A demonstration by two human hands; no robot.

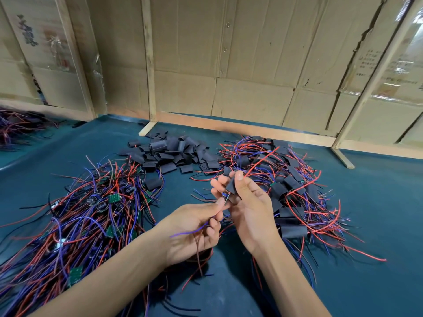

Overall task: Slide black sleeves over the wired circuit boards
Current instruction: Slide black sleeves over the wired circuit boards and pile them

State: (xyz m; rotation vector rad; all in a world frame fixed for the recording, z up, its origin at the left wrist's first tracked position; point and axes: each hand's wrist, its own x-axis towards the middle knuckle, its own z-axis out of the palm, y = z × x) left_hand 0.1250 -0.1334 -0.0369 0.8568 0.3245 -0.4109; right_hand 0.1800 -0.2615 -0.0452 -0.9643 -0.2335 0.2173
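Head view:
Right hand point(248, 209): pinches a black sleeve point(232, 185) upright between thumb and fingers, above the bench point(366, 202).
Left hand point(194, 227): grips the blue and brown wires point(187, 233) just below the sleeve.
Bare circuit boards point(91, 213): heaped left.
Loose sleeves point(169, 152): piled behind.
Sleeved boards point(288, 186): heaped right.

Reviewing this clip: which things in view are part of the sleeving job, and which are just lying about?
Part of the job:
- right hand gripping a black sleeve
- left hand pinching the wires
- pile of empty sleeves
- pile of bare boards
- pile of sleeved boards

Lying about:
- cardboard wall
- wooden posts
- far wire heap
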